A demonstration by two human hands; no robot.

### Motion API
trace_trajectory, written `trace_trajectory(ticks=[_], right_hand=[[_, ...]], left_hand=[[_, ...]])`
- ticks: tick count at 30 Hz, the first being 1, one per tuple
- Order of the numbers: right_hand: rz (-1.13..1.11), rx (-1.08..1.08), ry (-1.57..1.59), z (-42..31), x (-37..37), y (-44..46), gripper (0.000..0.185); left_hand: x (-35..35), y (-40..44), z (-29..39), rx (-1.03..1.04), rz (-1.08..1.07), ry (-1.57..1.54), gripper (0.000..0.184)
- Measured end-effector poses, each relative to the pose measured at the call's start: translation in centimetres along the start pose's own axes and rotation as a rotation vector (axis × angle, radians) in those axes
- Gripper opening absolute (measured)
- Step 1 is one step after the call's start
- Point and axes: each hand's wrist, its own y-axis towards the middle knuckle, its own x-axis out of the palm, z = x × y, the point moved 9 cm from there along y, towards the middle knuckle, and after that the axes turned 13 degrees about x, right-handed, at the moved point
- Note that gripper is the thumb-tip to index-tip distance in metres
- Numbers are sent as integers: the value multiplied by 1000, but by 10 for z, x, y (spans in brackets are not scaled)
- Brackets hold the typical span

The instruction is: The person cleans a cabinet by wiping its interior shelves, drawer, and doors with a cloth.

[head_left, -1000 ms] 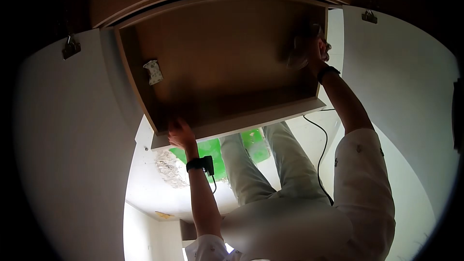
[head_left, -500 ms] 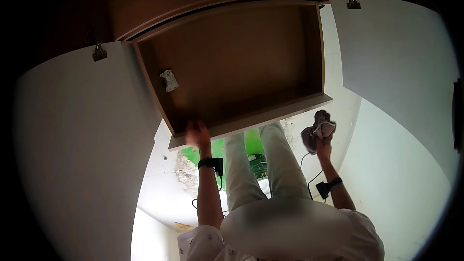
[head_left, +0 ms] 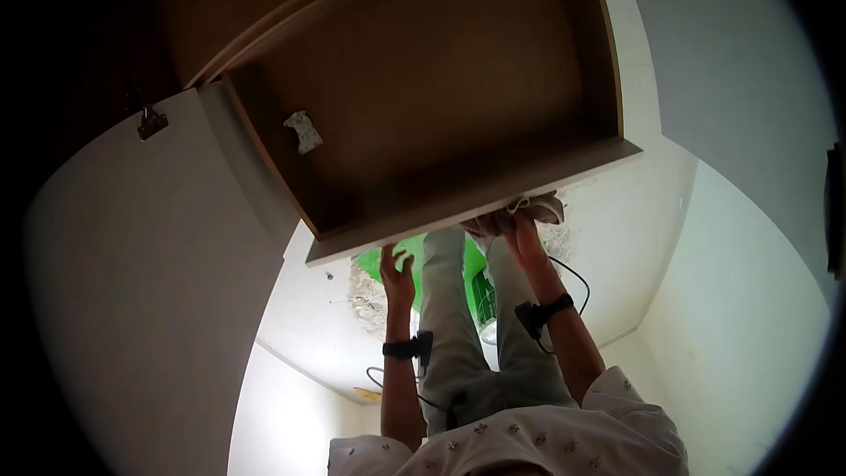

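In the head view an open wooden drawer (head_left: 476,192) stands out in front of me. Inside it, near the left wall, lies a small crumpled white patterned piece (head_left: 304,132). My right hand (head_left: 527,245) is closed on a brown-grey cloth (head_left: 546,208), held up against the drawer's front panel, which hides part of it. Just below the panel's left portion is my left hand (head_left: 397,277), its fingers apart and slightly curled, holding nothing. Whether its fingertips touch the panel I cannot tell.
White cabinet doors flank the drawer, the left door (head_left: 150,282) and the right door (head_left: 731,62), with metal clips (head_left: 152,123) at their tops. Behind my legs are a green container (head_left: 484,295) and damaged plaster (head_left: 368,295). Black cables (head_left: 577,278) hang from wrist-worn devices.
My right hand has carried the cloth leftward from beside the drawer to its front panel. My left hand has come off the panel's left corner and dropped lower. The view has shifted.
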Motion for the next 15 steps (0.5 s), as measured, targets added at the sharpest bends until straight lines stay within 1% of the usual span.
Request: trace_trajectory(ticks=[1,2,3,4,5,6,7,8,9,11,13,14,15], right_hand=[[27,-54,-109,-3,-3,-7,41],[9,-115,-174,-19,31,-27,25],[22,-101,-133,-23,35,-22,22],[35,-87,-91,-27,40,-17,19],[-63,-108,-109,-28,39,-4,17],[-58,-89,-63,-31,44,3,18],[-281,-76,-59,-36,49,13,21],[-202,-95,-85,-51,51,-2,26],[-226,-102,-132,-64,69,-9,30],[-274,-120,-225,-90,105,-24,40],[-255,-154,-415,-91,114,-56,47],[-247,-81,-450,-71,94,-50,52],[-238,-157,-469,-54,98,-48,53]], left_hand=[[-3,3,-19,-73,27,-99,57],[-4,8,0,23,23,-50,57],[-2,21,28,136,27,1,57],[1,30,38,187,14,-10,56],[1,39,47,234,0,-26,56],[1,52,59,264,-3,-65,57],[1,62,74,278,-2,-87,58],[11,68,95,361,-44,26,58],[14,92,125,434,-75,131,58],[10,126,160,511,-41,190,55],[22,136,183,485,-13,109,50],[30,133,189,485,-19,175,40],[16,144,183,479,-15,151,40]])
